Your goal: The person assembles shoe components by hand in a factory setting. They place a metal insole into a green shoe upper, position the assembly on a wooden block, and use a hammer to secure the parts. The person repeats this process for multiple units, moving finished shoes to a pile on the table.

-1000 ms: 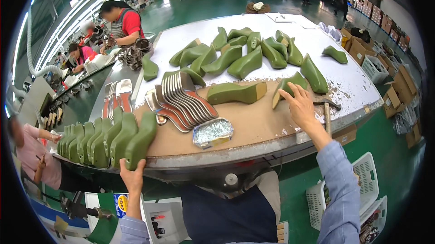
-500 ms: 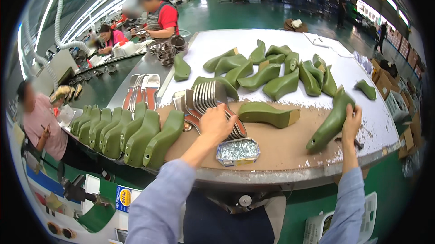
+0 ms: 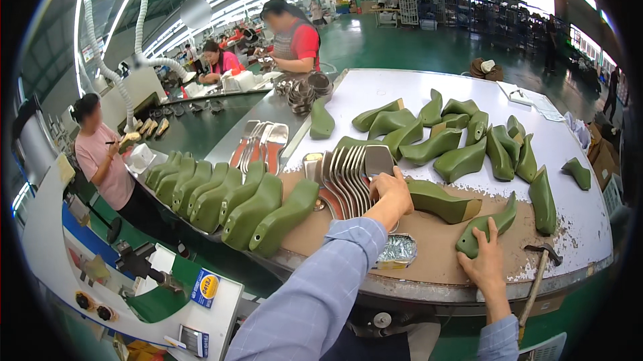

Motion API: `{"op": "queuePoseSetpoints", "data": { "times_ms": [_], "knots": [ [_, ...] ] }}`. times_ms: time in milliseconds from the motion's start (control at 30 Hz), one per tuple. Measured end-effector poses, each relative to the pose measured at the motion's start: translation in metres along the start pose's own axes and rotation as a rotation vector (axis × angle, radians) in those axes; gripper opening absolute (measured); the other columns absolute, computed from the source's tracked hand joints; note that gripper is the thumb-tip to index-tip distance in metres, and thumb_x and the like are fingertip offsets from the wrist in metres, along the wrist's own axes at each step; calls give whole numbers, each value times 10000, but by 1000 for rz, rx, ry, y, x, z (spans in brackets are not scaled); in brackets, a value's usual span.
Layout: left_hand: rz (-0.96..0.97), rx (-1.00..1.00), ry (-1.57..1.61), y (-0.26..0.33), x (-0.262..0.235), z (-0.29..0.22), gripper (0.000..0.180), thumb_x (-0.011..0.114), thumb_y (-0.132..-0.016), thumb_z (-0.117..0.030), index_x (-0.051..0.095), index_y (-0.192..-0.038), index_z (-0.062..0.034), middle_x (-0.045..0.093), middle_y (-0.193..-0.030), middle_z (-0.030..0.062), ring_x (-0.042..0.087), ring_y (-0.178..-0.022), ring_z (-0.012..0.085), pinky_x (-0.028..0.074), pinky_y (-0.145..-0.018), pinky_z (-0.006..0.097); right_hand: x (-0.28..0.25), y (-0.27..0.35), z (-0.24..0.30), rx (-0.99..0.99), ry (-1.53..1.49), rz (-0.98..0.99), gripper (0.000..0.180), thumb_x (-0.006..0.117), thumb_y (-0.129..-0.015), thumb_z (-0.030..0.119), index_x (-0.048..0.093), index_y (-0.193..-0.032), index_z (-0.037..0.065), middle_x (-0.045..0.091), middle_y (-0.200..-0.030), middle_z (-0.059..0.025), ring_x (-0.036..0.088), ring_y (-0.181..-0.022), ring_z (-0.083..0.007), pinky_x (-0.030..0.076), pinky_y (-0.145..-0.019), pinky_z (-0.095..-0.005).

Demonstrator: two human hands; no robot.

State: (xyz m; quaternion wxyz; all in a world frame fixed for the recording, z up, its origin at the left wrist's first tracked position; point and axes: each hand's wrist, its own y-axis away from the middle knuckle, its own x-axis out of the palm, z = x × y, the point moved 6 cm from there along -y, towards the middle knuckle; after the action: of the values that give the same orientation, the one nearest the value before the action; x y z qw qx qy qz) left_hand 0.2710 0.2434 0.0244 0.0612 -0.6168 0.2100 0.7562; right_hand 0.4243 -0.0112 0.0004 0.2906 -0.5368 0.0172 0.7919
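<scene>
Fingers of the left hand pinch one thin metal insole plate in the fanned stack on the brown worktop; the right hand is clenched around a green plastic shoe last (lying at the edge). Many lasts wait untouched, so work seems early.

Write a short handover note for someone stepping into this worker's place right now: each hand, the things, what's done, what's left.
Left hand: on the fanned stack of grey insoles, none lifted clear yet.
Right hand: gripping a green shoe last by its heel end on the brown board.
Hammer lies at the table's right edge, untouched.
No insole is on the held last; more lasts wait on the white tabletop.
</scene>
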Motion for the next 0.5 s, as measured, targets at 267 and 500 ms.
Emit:
{"op": "queuePoseSetpoints", "data": {
  "times_ms": [267, 500],
  "knots": [
    [-861, 29, 953, 8, -47, 86, 1094, 781, -812, -492, 230, -1501, 154, 713, -1080, 264, 711, -971, 387, 551, -908, 420, -20, 21, -52, 111, 205, -267, 914, 926, -632, 286, 476, -1368, -14, 319, -1581, -237, 415, -1303, -527, 436, -1040, -573],
    [-434, 434, 1903, 98, -22, 79, 293, 466, -1096, -226, 356, -1322, -76, 656, -1018, 138, 720, -816, 239, 590, -574, 357, -48, 44, -53, 283, -1167, -275, 806, 761, -856, 340, 435, -1465, -76, 617, -1312, -168, 619, -1175, -252, 487, -1015, -370]
  ]
}}
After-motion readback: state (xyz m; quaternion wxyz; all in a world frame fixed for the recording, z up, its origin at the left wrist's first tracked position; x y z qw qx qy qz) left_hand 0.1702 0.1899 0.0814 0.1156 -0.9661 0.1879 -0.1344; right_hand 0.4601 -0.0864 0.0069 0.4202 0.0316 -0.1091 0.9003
